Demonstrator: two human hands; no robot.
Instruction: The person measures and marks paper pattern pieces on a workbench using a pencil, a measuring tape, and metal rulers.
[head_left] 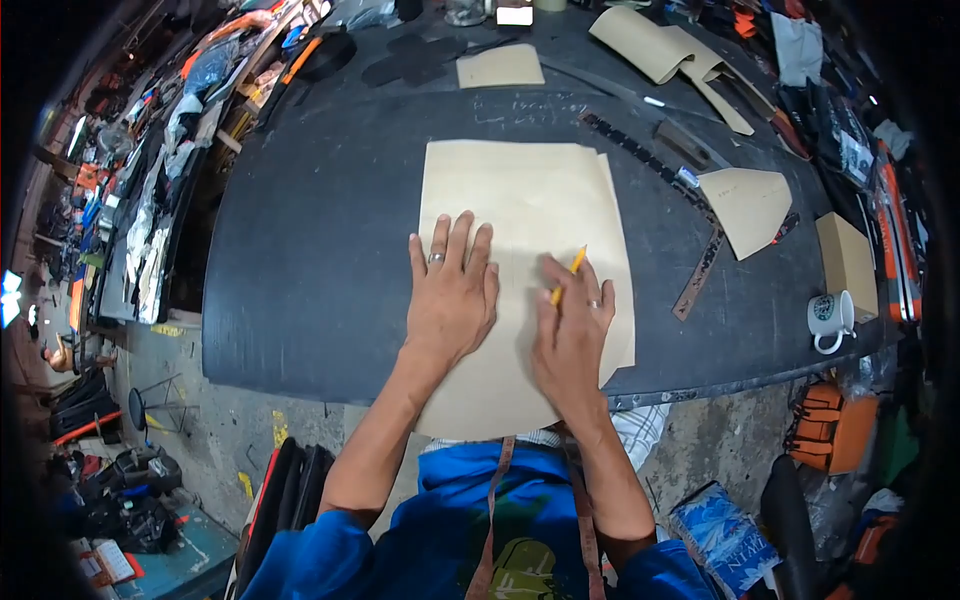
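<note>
Evidently, your large pale-tan paper sheet [520, 190] lies at the centre of the frame on the broad black bench [300, 250], its lower end overhanging the front edge. A second edge along the right suggests more than one layer. Your left hand [452, 305] rests flat on its left half, fingers spread and gripping nothing; your right hand [572, 335], slightly blurred, has its fingers around a slim yellow pencil [579, 259] over the right half. Expect the sheet to be light and fairly stiff, like thin card, apt to slide and to crease if bent sharply. Best pinch it gently by opposite side edges; the overhanging end offers easy access too.
</note>
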